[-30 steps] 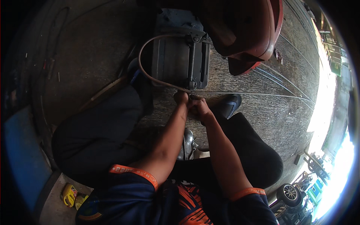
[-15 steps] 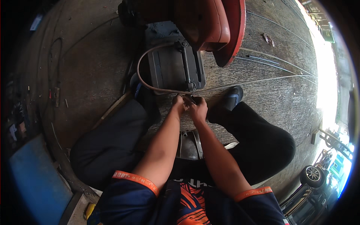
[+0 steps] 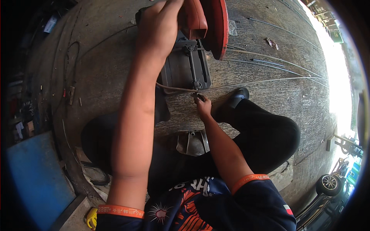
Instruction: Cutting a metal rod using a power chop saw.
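My left hand point(image 3: 158, 30) is at the red chop saw point(image 3: 196, 18), fingertips out of frame, grip uncertain; my right hand point(image 3: 204, 106) curls around a small dark handle point(image 3: 199, 96) beside the thin metal rod point(image 3: 175, 89) at the base's front edge. The rod looks light, springy, best gripped near the clamp screw point(image 3: 192, 66); the saw, heavy.

At my lower left is a flat blue panel point(image 3: 40, 175). Near it, a yellow container point(image 3: 91, 218) shows only in part. Close in front of me, a dull metal piece point(image 3: 197, 143) rests on the streaked floor point(image 3: 266, 96). Well off to my lower right stands a dark car point(image 3: 322, 213) with a spoked wheel point(image 3: 330, 183). Farther ahead, right of centre, lies a crumpled scrap point(image 3: 271, 43).
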Demonstrator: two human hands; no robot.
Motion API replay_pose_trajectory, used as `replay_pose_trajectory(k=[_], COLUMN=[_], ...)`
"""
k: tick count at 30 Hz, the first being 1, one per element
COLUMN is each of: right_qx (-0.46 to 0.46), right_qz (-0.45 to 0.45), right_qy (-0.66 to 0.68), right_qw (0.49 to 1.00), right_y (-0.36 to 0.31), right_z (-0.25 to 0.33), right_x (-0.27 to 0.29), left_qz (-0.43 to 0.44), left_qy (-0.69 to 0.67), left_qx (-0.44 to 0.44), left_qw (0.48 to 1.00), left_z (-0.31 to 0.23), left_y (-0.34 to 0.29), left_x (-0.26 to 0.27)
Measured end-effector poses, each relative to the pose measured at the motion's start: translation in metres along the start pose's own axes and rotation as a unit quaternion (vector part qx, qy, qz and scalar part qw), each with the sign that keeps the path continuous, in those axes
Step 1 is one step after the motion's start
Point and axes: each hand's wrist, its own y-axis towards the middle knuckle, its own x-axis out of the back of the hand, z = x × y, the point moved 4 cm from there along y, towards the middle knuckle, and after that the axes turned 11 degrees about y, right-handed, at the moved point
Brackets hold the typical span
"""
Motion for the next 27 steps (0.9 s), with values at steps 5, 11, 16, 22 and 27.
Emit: replay_pose_trajectory(k=[5,11,16,22,27], right_qx=[0.076,0.032,0.021,0.001,0.051], right_qz=[0.024,0.041,0.049,0.017,0.025], right_qy=[0.060,0.072,0.102,0.108,0.071], right_qw=[0.995,0.996,0.993,0.994,0.996], right_y=[0.001,0.006,0.004,0.009,0.013], right_z=[0.003,0.003,-0.002,-0.013,-0.012], right_x=[-0.004,-0.004,-0.006,-0.004,-0.003], left_qz=[0.092,-0.043,-0.048,0.029,-0.003], left_qy=[0.233,0.359,0.370,0.397,0.364], left_qx=[0.108,0.150,0.236,0.281,0.247], left_qw=[0.962,0.920,0.897,0.873,0.898], left_z=[-0.017,-0.010,0.001,-0.010,-0.009], left_y=[0.045,0.066,0.081,0.081,0.074], left_x=[-0.040,-0.043,-0.045,-0.048,-0.045])
